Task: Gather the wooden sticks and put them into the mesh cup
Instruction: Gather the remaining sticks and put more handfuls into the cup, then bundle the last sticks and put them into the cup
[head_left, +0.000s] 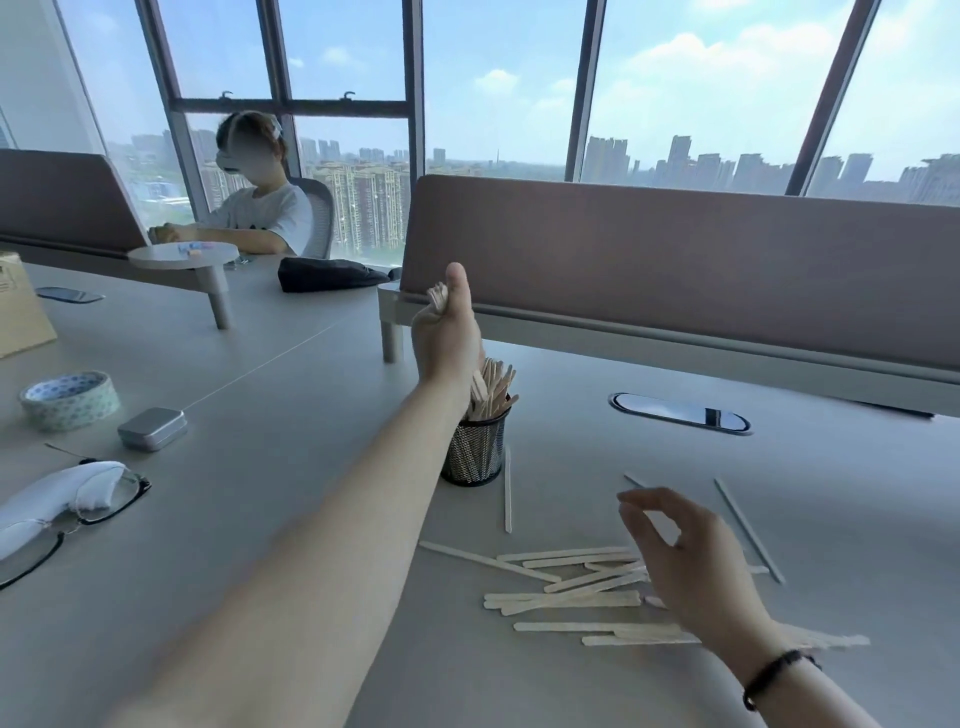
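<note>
- A grey worktop (270, 467) runs out under tall city-view windows.
- Nearest, the right hand (691, 561) hovers, grip apart and empty, over loose wooden sticks (571, 582): probably light, stiff, thin, best pinched mid-length in bunches.
- Further off, the left hand (447, 332) has its grip clamped on a bundle (438, 297) above the mesh cup (475, 452), already part-filled.

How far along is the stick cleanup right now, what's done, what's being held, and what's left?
Partly done. The mesh cup already stands full of upright sticks. The left hand grips a small bundle of sticks raised above the cup, not yet dropped in. The right hand hovers with relaxed fingers, holding nothing, over the loose sticks scattered on the table. A good dozen or more remain to be gathered.
</note>
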